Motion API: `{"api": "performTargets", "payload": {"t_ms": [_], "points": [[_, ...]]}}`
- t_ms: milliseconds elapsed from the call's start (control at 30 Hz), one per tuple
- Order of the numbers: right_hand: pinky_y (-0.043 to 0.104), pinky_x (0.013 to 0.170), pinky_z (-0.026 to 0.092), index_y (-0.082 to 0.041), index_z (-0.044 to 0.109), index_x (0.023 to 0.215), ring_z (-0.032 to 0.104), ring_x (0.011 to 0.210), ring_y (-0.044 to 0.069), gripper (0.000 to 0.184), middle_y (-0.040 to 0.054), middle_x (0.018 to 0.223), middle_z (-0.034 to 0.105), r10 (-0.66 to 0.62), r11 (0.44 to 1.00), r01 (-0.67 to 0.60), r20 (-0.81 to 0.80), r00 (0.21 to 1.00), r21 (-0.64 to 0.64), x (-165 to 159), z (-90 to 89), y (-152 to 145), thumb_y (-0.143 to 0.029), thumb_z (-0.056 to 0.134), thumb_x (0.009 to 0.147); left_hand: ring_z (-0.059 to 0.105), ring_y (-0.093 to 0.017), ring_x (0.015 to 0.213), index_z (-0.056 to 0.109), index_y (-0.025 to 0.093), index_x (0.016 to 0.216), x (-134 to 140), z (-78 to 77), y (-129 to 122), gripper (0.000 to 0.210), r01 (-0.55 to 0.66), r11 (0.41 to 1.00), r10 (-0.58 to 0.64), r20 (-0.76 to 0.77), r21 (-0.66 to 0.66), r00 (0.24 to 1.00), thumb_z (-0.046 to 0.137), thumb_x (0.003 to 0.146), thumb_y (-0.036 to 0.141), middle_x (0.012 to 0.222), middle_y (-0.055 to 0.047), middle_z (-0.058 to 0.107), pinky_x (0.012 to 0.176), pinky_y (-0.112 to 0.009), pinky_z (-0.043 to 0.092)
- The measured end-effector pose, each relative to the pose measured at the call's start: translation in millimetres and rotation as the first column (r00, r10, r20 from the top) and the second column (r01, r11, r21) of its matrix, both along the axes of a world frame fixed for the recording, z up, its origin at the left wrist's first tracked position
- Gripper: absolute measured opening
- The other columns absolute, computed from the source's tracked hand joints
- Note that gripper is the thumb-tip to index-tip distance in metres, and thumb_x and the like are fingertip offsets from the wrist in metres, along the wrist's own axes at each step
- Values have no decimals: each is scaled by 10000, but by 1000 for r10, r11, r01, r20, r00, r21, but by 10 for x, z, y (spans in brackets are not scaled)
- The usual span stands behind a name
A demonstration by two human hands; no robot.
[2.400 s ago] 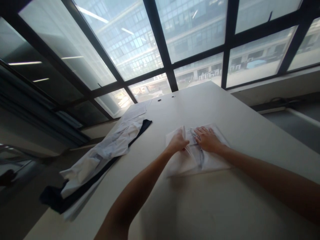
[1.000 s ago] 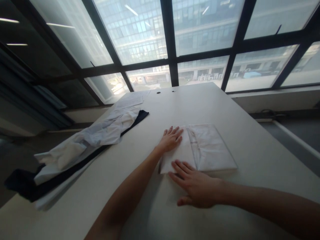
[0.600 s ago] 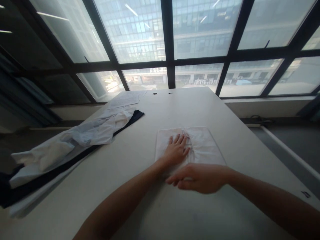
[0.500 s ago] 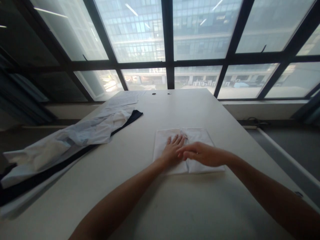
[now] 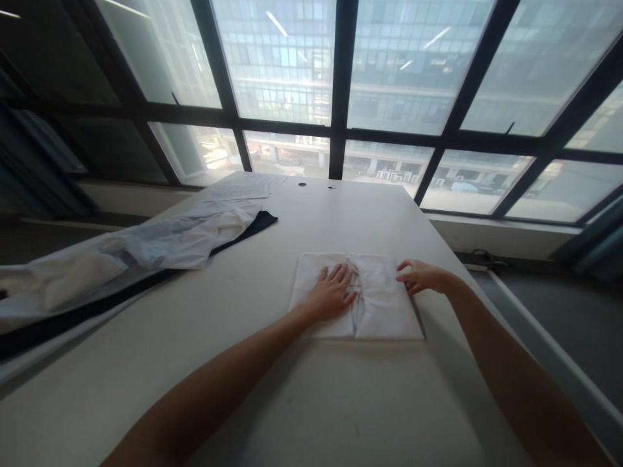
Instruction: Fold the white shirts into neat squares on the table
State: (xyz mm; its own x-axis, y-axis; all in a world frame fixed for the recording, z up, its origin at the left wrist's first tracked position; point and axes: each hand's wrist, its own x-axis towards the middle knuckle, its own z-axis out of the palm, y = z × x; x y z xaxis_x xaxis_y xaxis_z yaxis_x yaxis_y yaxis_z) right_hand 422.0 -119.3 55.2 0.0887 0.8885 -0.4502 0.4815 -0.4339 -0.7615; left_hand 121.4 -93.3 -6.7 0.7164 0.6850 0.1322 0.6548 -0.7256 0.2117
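A white cloth folded into a flat rectangle (image 5: 382,311) lies on the white table, with a creased seam running down its middle. My left hand (image 5: 331,292) rests flat on its left half, fingers spread beside the seam. At the cloth's right edge is my right hand (image 5: 421,277), its fingers curled and closed on the border. The exact contact of those fingertips is partly hidden. Whether the cloth is a garment, I cannot tell.
On the table's left side lies a loose heap of white fabric (image 5: 160,243) with a dark strip (image 5: 260,224) along it. The white table (image 5: 335,220) reaches toward large windows (image 5: 287,65). A pale bar (image 5: 535,340) runs over the floor at right.
My right hand has moved right, from over my left hand and the cloth's middle to its right edge. The left hand stays flat on the cloth. The view has tilted slightly.
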Motion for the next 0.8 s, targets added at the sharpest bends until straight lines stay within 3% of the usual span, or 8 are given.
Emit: {"api": "performTargets", "payload": {"t_ms": [100,267,433,533,600,667,733,800], "points": [[215,594,553,-158,590,1200,649,631,125,502,2,762,676,-68,997,72,-131,989,30,39,-26,42,-171,762,729,203,-277,1547,334,148,1571,1,2,30,633,-12,1000,13,41,-16,999,315,1052,510,1644,-175,293,1238,-539,118],[228,672,556,-130,631,1206,676,792,155,509,77,941,721,-93,985,122,-224,970,118,-87,86,51,-150,726,706,266,-252,1527,370,171,1553,-15,54,4,606,-33,997,42,140,-64,989,285,1057,509,1622,-146,357,1233,-478,196],[223,627,549,-127,648,1222,678,771,161,497,91,948,739,-123,952,181,-232,965,246,-442,328,66,-134,671,725,222,-328,1535,333,107,1567,-14,24,-101,780,55,997,-47,169,-47,985,531,942,529,1645,-187,282,1240,-526,165],[226,591,544,-112,655,1226,670,709,156,488,81,874,741,-91,934,155,-205,975,323,-688,468,132,-132,658,738,391,-313,1458,497,144,1468,1,37,-26,629,45,986,3,292,-159,956,584,883,359,1568,-152,445,1222,-486,257],[219,553,530,-90,649,1236,648,647,143,506,59,802,726,-85,919,139,-159,984,370,-886,560,196,-110,660,730,568,-269,1297,647,172,1292,-13,83,102,443,-50,949,190,437,-312,879,532,869,235,1379,-117,639,1151,-408,388],[202,500,499,-67,651,1233,613,577,125,517,24,713,693,-65,905,101,-101,993,414,-1125,635,270,-81,663,717,662,-239,1121,704,168,1136,-54,137,252,338,-119,852,430,550,-510,716,498,868,181,1197,-111,724,1047,-367,484],[188,452,461,-53,657,1229,582,519,113,519,-11,636,652,-11,889,31,-47,999,456,-1403,663,349,-66,663,710,691,-210,997,690,157,1099,-121,184,387,274,-44,707,622,591,-706,514,516,895,213,1151,-118,723,950,-349,538],[187,436,449,-46,655,1237,575,491,113,524,-31,597,631,57,872,-44,-13,998,488,-1698,624,415,-63,659,713,699,-170,883,666,154,1101,-210,222,487,263,161,554,740,571,-817,356,525,945,311,1103,-116,719,863,-311,565]]}}
